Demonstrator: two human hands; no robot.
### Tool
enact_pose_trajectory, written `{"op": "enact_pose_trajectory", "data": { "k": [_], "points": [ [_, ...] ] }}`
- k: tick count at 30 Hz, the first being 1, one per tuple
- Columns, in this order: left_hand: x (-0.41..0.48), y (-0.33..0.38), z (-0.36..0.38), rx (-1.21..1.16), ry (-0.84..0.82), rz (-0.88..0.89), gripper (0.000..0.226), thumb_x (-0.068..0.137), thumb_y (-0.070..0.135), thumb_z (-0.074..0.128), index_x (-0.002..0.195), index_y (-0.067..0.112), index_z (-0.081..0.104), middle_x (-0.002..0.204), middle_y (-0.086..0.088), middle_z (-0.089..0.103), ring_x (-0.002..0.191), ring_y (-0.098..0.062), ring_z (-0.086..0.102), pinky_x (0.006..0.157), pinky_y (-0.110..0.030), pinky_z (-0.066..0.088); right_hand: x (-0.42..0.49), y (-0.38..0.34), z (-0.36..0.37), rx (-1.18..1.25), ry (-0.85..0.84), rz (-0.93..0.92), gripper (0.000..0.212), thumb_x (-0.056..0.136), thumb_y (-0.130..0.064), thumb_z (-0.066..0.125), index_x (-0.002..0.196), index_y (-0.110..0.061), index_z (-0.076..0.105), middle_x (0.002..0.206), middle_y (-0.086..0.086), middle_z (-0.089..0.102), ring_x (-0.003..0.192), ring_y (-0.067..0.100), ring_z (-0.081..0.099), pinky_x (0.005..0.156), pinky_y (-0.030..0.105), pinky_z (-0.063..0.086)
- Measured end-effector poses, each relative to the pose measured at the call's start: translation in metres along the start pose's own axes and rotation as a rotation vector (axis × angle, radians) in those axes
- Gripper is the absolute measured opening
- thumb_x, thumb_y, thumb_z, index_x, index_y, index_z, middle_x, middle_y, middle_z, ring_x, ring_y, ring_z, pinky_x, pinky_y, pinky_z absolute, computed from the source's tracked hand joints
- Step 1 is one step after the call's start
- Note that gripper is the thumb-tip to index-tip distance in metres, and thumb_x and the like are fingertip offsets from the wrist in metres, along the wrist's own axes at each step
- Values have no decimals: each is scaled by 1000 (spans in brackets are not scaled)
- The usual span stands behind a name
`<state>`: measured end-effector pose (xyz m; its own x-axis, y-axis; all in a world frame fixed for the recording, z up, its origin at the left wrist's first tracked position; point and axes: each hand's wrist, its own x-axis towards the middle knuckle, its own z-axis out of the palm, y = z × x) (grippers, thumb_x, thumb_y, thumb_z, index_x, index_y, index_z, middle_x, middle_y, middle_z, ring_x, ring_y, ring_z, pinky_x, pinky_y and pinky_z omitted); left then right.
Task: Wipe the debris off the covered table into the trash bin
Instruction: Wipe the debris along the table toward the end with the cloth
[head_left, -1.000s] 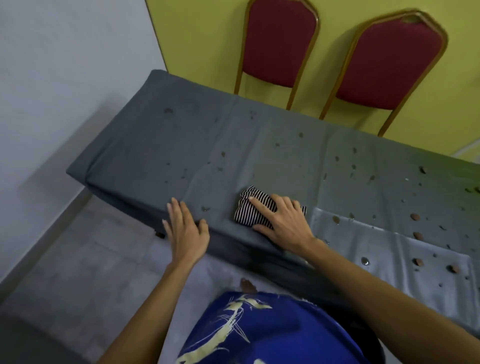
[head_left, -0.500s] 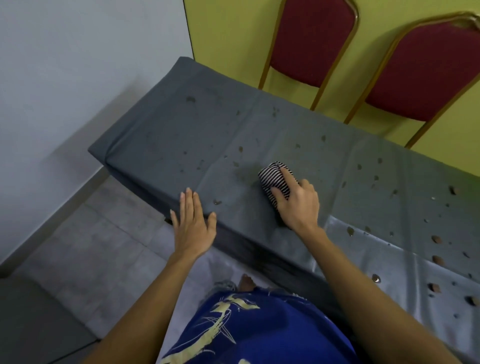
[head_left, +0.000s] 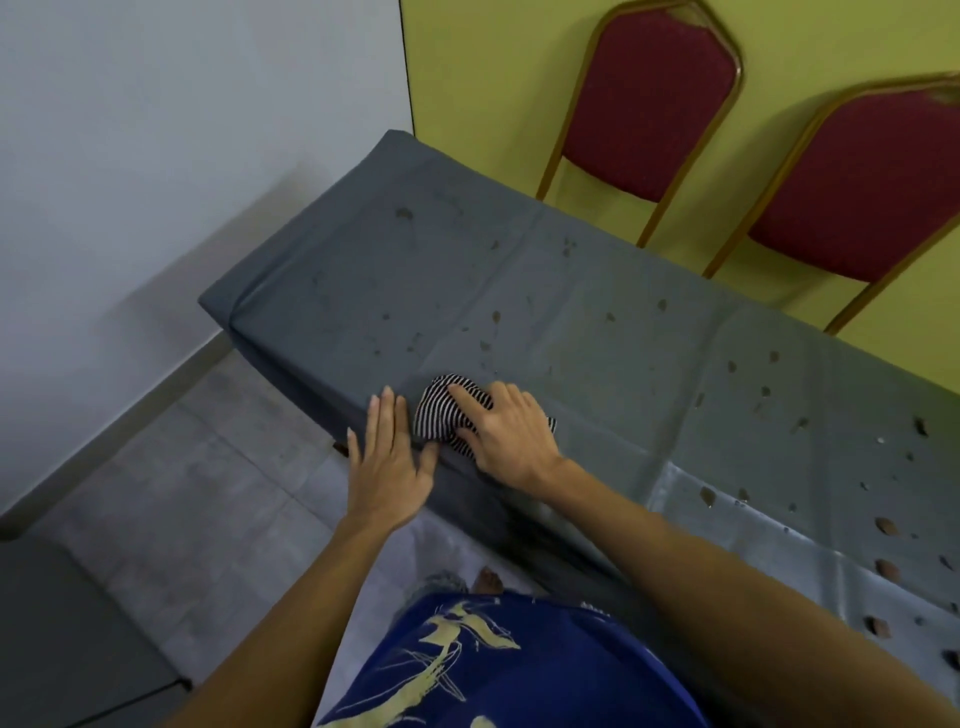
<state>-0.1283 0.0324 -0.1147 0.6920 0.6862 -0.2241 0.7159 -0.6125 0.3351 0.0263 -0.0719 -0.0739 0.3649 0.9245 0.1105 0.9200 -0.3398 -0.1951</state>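
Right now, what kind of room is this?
Probably a function or meeting room: red padded banquet chairs stand by a yellow wall, behind a long grey-covered table.

Left hand (head_left: 389, 462) lies flat, fingers straight and together, just left of the striped cloth (head_left: 440, 413). Right hand (head_left: 506, 434) sits on top of the cloth, fingers spread, pressing down. Both forearms bare, reaching forward.
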Motion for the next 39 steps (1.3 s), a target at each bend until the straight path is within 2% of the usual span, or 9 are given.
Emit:
{"op": "enact_pose_trajectory", "data": {
  "k": [3, 9, 13, 18, 21, 27, 31, 34, 39],
  "points": [
    [0, -1, 2, -4, 4, 6, 84, 89, 66, 5, 156, 17, -12, 162, 2, -25, 149, -15, -25, 121, -48, -8, 23, 42, -9, -40, 25, 63, 59, 83, -31, 71, 138, -18, 55, 98, 22, 59, 86, 42, 58, 73, 45, 48],
    [1, -2, 4, -54, 14, 15, 87, 87, 67, 3, 156, 16, -11, 162, 2, -26, 148, -15, -26, 123, -47, -1, 65, 85, -40, 91, -18, 584, 53, 92, -35, 60, 141, -20, 48, 115, 25, 60, 107, 44, 56, 88, 46, 47],
    [0, 0, 5, -43, 28, 17, 85, 87, 63, 5, 155, 14, -10, 161, -1, -24, 149, -17, -23, 121, -45, -2, 53, 5, -24, 191, 82, 302, 53, 85, -31, 67, 134, -17, 54, 105, 21, 63, 94, 42, 58, 79, 45, 49],
    [2, -8, 6, 24, -23, 31, 86, 83, 55, 13, 156, 10, 11, 162, -14, 17, 150, -29, 14, 120, -52, 20, 15, -40, 14, 64, -98, -73, 71, 93, -48, 53, 154, -22, 27, 146, 16, 42, 121, 37, 45, 94, 50, 39],
    [3, -6, 10, -34, 8, 10, 82, 88, 53, 17, 156, 7, 13, 164, -14, 14, 153, -27, 7, 119, -53, 23, 18, -20, 10, 53, -142, -89, 67, 97, -50, 45, 155, -31, 18, 139, 16, 44, 116, 36, 44, 90, 50, 41],
    [2, -7, 10, -70, 82, 30, 77, 96, 56, 19, 158, 12, 6, 166, -3, -5, 153, -17, -8, 121, -53, 20, 67, 33, -3, 9, -125, -143, 61, 92, -25, 59, 149, -26, 38, 111, 19, 50, 96, 41, 51, 77, 47, 47],
    [1, -3, 5, -84, 38, 12, 78, 94, 58, 9, 157, 17, -8, 164, 2, -20, 149, -11, -22, 124, -49, 7, 116, 106, -18, 16, -79, 171, 55, 94, -26, 56, 147, -24, 40, 113, 24, 48, 102, 47, 51, 83, 52, 49],
    [6, -3, -2, -161, 44, -6, 74, 96, 51, 12, 156, 13, -6, 162, 1, -21, 148, -12, -23, 124, -48, 0, 126, 107, -22, 215, -45, 457, 54, 97, -30, 53, 148, -24, 35, 123, 25, 46, 111, 46, 50, 91, 52, 48],
    [44, -21, -23, -196, 210, -169, 75, 99, 39, 35, 154, -3, 7, 165, -15, -3, 153, -28, -7, 123, -51, 6, 90, -2, 0, 391, 71, 165, 56, 92, -25, 60, 145, -23, 44, 108, 21, 53, 93, 41, 54, 81, 44, 51]
  ]
}}
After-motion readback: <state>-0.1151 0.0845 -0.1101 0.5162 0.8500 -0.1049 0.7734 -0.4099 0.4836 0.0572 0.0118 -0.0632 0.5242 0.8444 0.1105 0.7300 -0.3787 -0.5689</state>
